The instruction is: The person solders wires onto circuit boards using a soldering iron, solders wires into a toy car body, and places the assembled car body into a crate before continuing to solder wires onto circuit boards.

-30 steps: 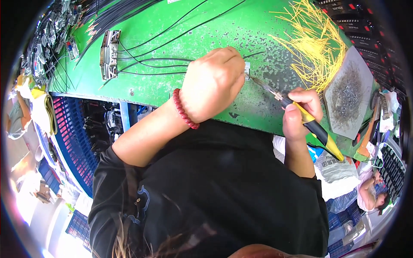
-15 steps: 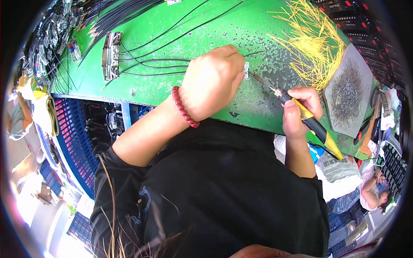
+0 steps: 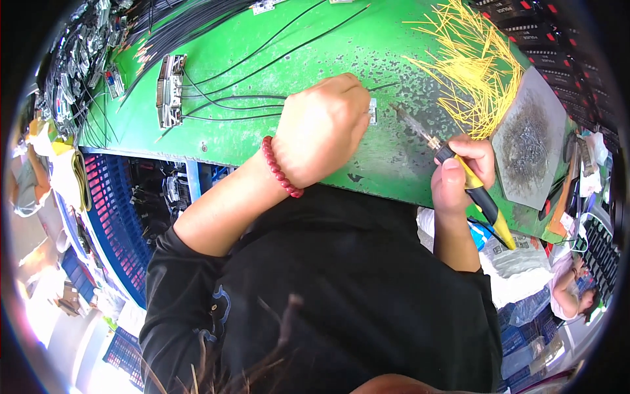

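My left hand [image 3: 328, 125], a red beaded bracelet at its wrist, is closed over a small pale circuit board [image 3: 373, 111]; only the board's right end shows past the fingers. Black wires [image 3: 252, 98] run leftward from under this hand to a metal-and-black housing [image 3: 170, 92] lying on the green bench [image 3: 262, 141]. In my right hand [image 3: 462, 172] is a yellow and black soldering iron [image 3: 484, 200], held like a pen. Its tip points up and left, a short gap to the right of the board. My fingertips on the left are mostly hidden.
Loose thin yellow strips [image 3: 476, 72] are heaped at the far right, beside a grey plate [image 3: 530, 144] with dark residue. Bundled black wires [image 3: 174, 36] and piled small parts [image 3: 79, 56] cover the far left. A blue crate [image 3: 111, 217] stands below the bench's left edge.
The soldering iron has drawn back a little to the right, its tip now apart from the board. My left hand stays nearly in place.
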Demonstrator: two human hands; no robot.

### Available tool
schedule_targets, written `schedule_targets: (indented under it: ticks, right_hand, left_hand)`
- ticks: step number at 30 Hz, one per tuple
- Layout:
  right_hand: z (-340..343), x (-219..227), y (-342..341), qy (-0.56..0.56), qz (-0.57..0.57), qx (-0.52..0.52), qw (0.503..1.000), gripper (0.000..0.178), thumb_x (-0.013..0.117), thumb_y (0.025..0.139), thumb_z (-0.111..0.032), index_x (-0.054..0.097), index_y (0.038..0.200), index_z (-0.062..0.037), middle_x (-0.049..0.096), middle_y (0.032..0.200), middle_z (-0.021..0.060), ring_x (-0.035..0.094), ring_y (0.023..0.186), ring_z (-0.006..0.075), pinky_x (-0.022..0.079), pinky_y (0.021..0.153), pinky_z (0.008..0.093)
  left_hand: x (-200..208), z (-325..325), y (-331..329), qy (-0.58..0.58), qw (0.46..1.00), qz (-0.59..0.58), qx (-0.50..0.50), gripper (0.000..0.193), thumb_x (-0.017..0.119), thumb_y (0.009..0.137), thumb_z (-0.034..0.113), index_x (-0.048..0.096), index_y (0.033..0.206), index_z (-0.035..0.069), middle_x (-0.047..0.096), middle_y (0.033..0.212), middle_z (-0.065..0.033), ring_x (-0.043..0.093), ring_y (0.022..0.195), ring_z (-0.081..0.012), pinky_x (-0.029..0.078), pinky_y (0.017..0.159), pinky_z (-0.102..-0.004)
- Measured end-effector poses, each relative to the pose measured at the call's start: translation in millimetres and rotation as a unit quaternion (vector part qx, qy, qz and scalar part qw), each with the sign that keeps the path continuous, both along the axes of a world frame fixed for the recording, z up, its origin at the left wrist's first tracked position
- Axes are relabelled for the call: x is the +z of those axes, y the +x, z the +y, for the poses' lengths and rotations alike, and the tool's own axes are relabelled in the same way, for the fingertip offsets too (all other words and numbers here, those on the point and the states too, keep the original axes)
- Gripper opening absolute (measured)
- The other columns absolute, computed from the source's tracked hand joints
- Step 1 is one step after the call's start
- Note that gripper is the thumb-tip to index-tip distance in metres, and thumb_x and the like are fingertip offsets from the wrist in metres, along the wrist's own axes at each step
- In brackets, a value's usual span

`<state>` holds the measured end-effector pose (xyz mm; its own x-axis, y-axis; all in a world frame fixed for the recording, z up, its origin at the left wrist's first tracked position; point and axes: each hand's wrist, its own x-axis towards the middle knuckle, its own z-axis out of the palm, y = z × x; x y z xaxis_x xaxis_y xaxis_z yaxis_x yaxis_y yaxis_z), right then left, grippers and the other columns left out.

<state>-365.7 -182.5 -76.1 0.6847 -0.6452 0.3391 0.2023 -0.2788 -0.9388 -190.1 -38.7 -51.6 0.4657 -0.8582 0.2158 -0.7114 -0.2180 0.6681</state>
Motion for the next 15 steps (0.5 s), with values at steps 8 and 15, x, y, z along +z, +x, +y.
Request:
schedule_targets:
  ticks: [8, 15]
  right_hand:
    - [9, 16, 9, 0.039, 0.081, 0.051, 0.995, 0.033, 0.054, 0.096, -0.012, 0.047, 0.125, -0.0002, 0.065, 0.078, 0.0111, 0.06, 0.059, 0.0146, 0.048, 0.056, 0.0262]
    - [1, 44, 60, 0.016, 0.024, 0.026, 0.999, 0.034, 0.072, 0.079, 0.002, 0.06, 0.11, -0.0049, 0.07, 0.087, 0.0084, 0.068, 0.075, 0.0121, 0.051, 0.062, 0.0231]
  left_hand:
    - [14, 1, 11, 0.002, 0.999, -0.044, -0.032, 0.01, 0.072, 0.072, 0.007, 0.065, 0.078, 0.003, 0.066, 0.084, -0.0099, 0.064, 0.077, -0.0273, 0.052, 0.067, -0.0354]
    - [28, 7, 14, -0.084, 0.986, -0.118, -0.082, 0.014, 0.073, 0.069, 0.007, 0.065, 0.079, 0.005, 0.065, 0.083, -0.0059, 0.061, 0.074, -0.0242, 0.051, 0.067, -0.0352]
